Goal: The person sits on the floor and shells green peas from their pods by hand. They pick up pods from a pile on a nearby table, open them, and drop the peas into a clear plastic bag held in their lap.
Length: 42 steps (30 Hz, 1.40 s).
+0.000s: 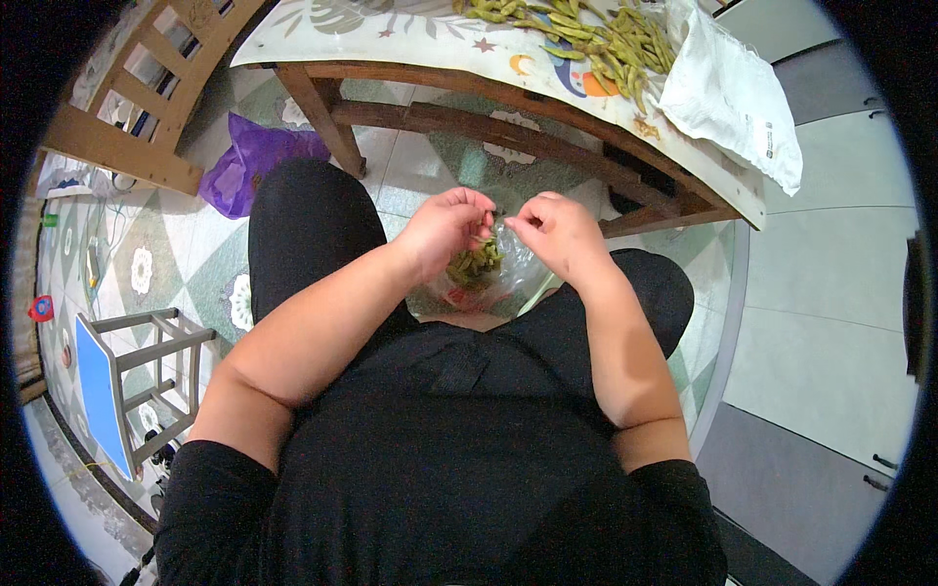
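My left hand [440, 234] and my right hand [564, 237] are close together between my knees, fingertips almost meeting. Both are closed in a pinch; whatever is between the fingers is too small to make out. Directly beneath them is a clear plastic bag [528, 276], its mouth spread wide, with green bean pods [476, 266] inside. My left hand hides part of those pods. More pods [625, 51] lie heaped on the table ahead of me, beside a white woven sack [728, 93] that droops over the table's right edge.
The wooden table [391, 41] has a patterned cover and crosses the far side, its legs and rails just past my knees. A purple plastic bag [256, 161] sits on the floor left of it. A blue-topped stool [103, 391] stands left, below a wooden frame [122, 156]. Cabinets [831, 264] line the right.
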### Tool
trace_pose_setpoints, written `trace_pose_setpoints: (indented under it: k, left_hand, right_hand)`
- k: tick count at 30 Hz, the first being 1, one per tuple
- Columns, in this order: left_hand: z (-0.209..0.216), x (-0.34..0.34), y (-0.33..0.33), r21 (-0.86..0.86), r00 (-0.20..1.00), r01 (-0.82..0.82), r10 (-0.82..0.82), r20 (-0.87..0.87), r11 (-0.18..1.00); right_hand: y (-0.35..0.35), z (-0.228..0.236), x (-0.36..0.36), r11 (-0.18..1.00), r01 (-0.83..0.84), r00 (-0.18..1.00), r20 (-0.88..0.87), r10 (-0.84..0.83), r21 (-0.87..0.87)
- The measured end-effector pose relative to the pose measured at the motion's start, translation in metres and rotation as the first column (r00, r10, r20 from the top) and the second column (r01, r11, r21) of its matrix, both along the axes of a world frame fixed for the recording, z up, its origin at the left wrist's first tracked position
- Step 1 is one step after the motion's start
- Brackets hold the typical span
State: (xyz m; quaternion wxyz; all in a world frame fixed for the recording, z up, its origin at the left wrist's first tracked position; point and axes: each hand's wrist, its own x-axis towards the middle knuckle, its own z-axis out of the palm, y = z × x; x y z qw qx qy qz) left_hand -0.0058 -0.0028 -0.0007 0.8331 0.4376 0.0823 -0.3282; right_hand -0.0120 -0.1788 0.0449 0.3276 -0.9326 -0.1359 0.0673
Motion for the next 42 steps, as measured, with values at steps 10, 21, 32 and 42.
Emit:
trace_pose_setpoints:
  k: [10,21,32,42]
  left_hand:
    - [-0.011,-0.003,-0.007,0.510,0.909,0.082,-0.273,0.314,0.856]
    - [-0.003,-0.002,-0.004,0.413,0.912,0.022,-0.188,0.365,0.910]
    - [0.032,0.004,0.012,0.140,0.886,-0.210,0.127,0.447,0.968]
    - [0.024,0.004,0.010,-0.075,0.985,-0.133,0.140,0.097,0.988]
  right_hand:
    - [-0.004,0.067,0.055,0.989,0.123,0.786,0.617,-0.048,-0.080]
    - [-0.005,0.081,0.134,0.748,0.271,0.760,0.611,0.221,-0.606]
    - [0.028,0.042,0.021,0.662,0.348,0.906,-0.419,-0.056,0.664]
    - [0.042,0.006,-0.008,0.449,0.244,0.960,-0.279,0.013,0.860]
